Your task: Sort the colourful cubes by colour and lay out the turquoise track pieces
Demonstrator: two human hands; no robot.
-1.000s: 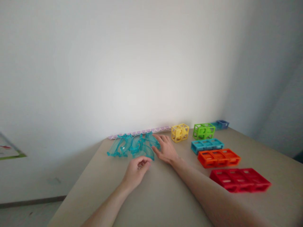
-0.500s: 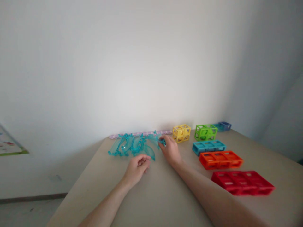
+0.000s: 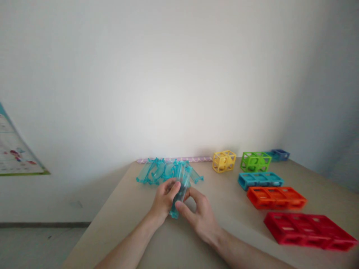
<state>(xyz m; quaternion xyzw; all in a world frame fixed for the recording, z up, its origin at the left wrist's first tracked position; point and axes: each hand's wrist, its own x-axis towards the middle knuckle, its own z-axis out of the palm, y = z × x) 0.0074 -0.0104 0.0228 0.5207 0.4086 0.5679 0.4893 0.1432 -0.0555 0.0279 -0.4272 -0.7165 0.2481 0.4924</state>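
Between my hands is a clear teal plastic tube piece (image 3: 183,178), tilted, its lower end toward me. My left hand (image 3: 165,198) grips it from the left with the thumb across its front. From the right, my right hand (image 3: 200,213) pinches its lower part between thumb and fingers. Behind them, on the table, lies a row of similar clear teal plastic pieces (image 3: 157,172) with knobbed ends. The held piece hides part of that row.
On the right of the table (image 3: 112,224) stand block frames: yellow (image 3: 223,161), green (image 3: 255,162), blue (image 3: 260,180), orange (image 3: 276,198) and red (image 3: 308,229). A dark blue one (image 3: 280,154) sits at the back corner. A purple patterned strip (image 3: 202,159) runs along the wall.
My right hand has brought a teal piece from the row back toward me. My left hand has closed on it too. The view has shifted a little to the left.
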